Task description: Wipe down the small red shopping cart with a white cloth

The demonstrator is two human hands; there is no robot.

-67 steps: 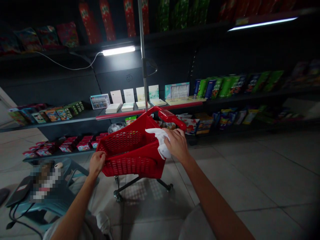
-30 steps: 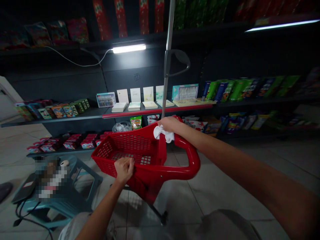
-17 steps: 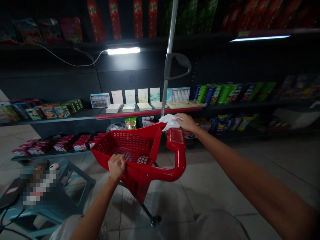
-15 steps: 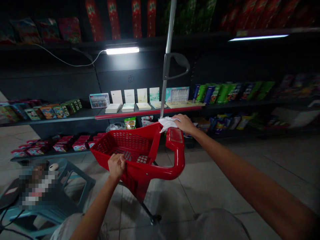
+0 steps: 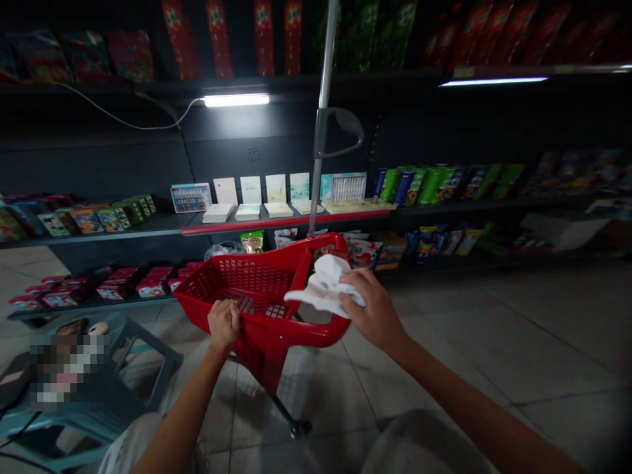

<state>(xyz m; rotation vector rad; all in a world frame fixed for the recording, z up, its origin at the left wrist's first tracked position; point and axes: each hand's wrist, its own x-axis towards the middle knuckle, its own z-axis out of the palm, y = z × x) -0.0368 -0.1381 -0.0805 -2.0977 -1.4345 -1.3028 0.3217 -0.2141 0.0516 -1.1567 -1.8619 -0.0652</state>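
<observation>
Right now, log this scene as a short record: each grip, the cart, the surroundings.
left grip: closed on the near rim of the red cart
right grip: holding a white cloth at the handle; contact unclear
middle shelf: pale cards standing upright, green and blue packs farther right
at left: blue-green stool, items on it partly pixelated
lighting: lit tube under the upper shelf

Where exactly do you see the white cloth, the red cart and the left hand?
White cloth [image 5: 323, 288], head view: its crumpled middle.
Red cart [image 5: 264, 333], head view: its near side.
Left hand [image 5: 223, 324], head view: its back.
</observation>
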